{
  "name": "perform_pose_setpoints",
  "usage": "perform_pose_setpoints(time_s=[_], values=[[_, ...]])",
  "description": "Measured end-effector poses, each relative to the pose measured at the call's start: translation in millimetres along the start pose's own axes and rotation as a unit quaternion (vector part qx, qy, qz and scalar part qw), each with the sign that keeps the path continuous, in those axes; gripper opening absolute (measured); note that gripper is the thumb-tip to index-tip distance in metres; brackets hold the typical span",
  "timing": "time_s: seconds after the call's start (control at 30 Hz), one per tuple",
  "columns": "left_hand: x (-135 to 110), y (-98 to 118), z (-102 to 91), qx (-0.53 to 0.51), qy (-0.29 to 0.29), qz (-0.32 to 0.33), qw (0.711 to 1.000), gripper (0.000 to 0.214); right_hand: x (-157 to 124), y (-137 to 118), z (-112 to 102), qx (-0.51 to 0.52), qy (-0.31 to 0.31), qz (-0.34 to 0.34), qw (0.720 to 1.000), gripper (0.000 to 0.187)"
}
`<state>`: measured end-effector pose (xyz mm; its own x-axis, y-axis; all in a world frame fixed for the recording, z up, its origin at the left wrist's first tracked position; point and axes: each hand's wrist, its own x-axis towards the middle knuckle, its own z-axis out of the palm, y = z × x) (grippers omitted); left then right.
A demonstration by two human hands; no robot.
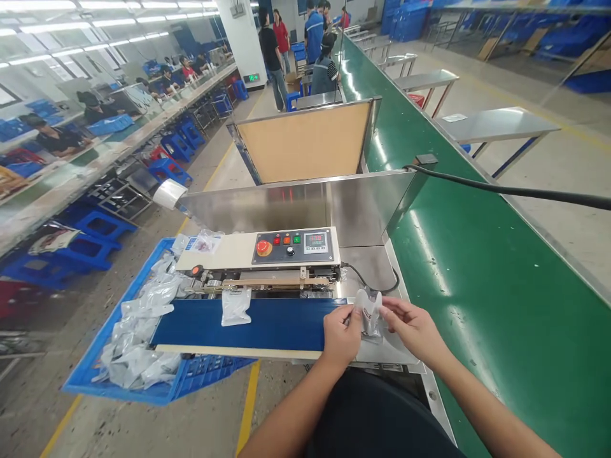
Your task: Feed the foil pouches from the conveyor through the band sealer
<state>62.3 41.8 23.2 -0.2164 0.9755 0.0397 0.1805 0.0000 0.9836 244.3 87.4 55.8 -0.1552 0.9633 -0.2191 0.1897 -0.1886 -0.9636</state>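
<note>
Between my two hands is a small clear plastic bag [371, 313] with dark print and something pale inside. My left hand [342, 332] pinches its left edge, closed at thumb and fingers. My right hand [414, 326] grips the right edge between thumb and fingertips. Left of my hands runs the blue belt [281, 334] of a band sealing machine. Another filled bag [236, 308] lies on that belt, its upper edge at the sealing band. Behind the belt stands the cream machine housing [229, 251] with a control panel [292, 247], a red stop knob and lit digits.
A blue crate [165, 395] full of bagged pieces stands at the belt's left end. On the right is a long green conveyor [458, 280], crossed by a black cable [506, 189]. A metal guard [358, 207] rises behind the machine. People sit and stand farther back.
</note>
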Motion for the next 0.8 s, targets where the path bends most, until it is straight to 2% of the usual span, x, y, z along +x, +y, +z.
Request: perform_pose_setpoints(time_s=[0.07, 0.1, 0.17, 0.23, 0.3, 0.4, 0.47, 0.57, 0.7, 0.8], values=[[-1.7, -9.2, 0.9, -0.016, -0.005, -0.034, 0.999, 0.056, 5.6, 8.4, 1.1, -0.034, -0.004, 0.018, 0.999, 0.057], [-0.6, -14.6, 1.5, -0.034, 0.005, -0.073, 0.997, 0.058, 9.2, 12.4, 3.7, -0.025, 0.006, 0.041, 0.999, 0.056], [4.9, -26.2, 1.5, -0.084, 0.046, -0.170, 0.981, 0.062, 18.2, 18.2, 13.2, 0.025, 0.036, 0.106, 0.993, 0.056], [12.7, -38.1, -1.5, -0.129, 0.088, -0.239, 0.959, 0.063, 28.7, 19.8, 27.0, 0.075, 0.040, 0.170, 0.982, 0.054], [20.0, -48.9, -8.7, -0.148, 0.121, -0.252, 0.949, 0.061, 38.6, 17.3, 42.2, 0.093, 0.020, 0.203, 0.975, 0.053], [26.2, -61.7, -28.5, -0.159, 0.170, -0.242, 0.942, 0.060, 46.3, 10.8, 56.9, 0.068, -0.032, 0.215, 0.974, 0.052], [25.4, -68.5, -48.0, -0.163, 0.211, -0.228, 0.936, 0.058, 44.1, 8.4, 55.2, 0.027, -0.067, 0.200, 0.977, 0.055], [11.0, -76.8, -87.5, -0.156, 0.292, -0.202, 0.922, 0.053, 31.6, 10.0, 34.5, -0.030, -0.104, 0.175, 0.979, 0.062], [-42.4, -82.6, -154.0, -0.096, 0.409, -0.173, 0.891, 0.056, 7.9, 17.7, -1.8, -0.087, -0.117, 0.176, 0.974, 0.066], [-89.3, -82.6, -209.1, 0.005, 0.434, -0.169, 0.885, 0.061, -7.6, 23.6, -6.2, -0.124, -0.131, 0.189, 0.965, 0.064]])
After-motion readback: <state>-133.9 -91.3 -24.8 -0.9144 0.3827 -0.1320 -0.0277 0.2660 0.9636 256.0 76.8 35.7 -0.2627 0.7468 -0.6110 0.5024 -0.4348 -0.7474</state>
